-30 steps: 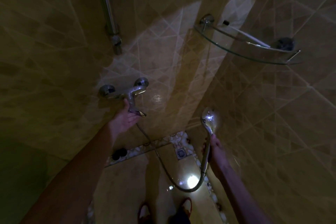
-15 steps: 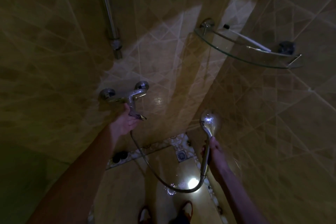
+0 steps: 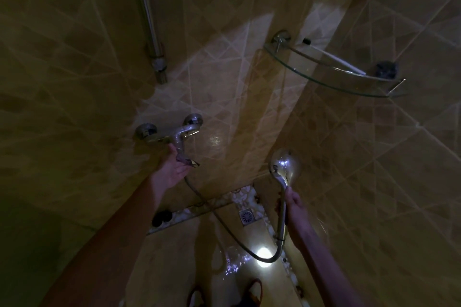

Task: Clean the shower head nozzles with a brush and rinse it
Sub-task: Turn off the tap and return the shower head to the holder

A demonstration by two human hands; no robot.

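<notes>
Left hand (image 3: 172,169) stayed under mixer lever (image 3: 185,158), palm open; right hand (image 3: 293,203) kept its grip on shower head (image 3: 284,166) handle. Little changed; rinse likely pending.

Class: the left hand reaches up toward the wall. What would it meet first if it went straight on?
Probably the mixer tap: the left hand already sits just under its lever, the tiled wall behind.

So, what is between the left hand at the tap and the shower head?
In the head view, only bare wall tile separates the left hand from the shower head; the hose hangs lower.
</notes>
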